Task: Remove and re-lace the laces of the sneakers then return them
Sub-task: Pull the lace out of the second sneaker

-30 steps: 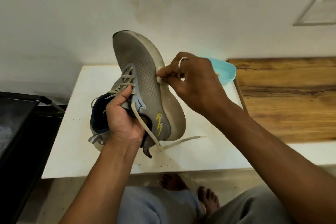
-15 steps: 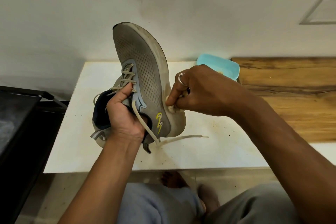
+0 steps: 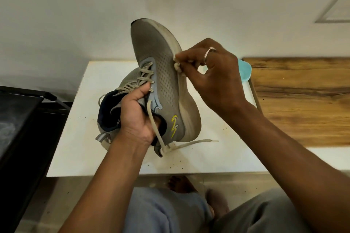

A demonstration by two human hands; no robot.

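My left hand (image 3: pixel 136 115) grips a grey sneaker (image 3: pixel 162 81) by its tongue and collar and holds it upright, toe up, above the white table (image 3: pixel 85 147). The sneaker is laced with beige laces (image 3: pixel 144 77); one loose lace end (image 3: pixel 191 143) hangs down and trails onto the table. My right hand (image 3: pixel 214 75), with a ring on one finger, pinches a small off-white wad (image 3: pixel 177 66) against the sole's edge near the forefoot. A second grey sneaker (image 3: pixel 113 115) lies on the table, partly hidden behind my left hand.
A turquoise plastic container (image 3: pixel 245 71) sits on the table behind my right hand. A wooden surface (image 3: pixel 303 100) adjoins the table on the right. A black stand (image 3: pixel 22 119) is at the left. My knees and bare feet are below the table's front edge.
My right hand has moved the wad from low on the sole's edge near the heel back up to the forefoot edge. My left hand keeps its grip on the sneaker.
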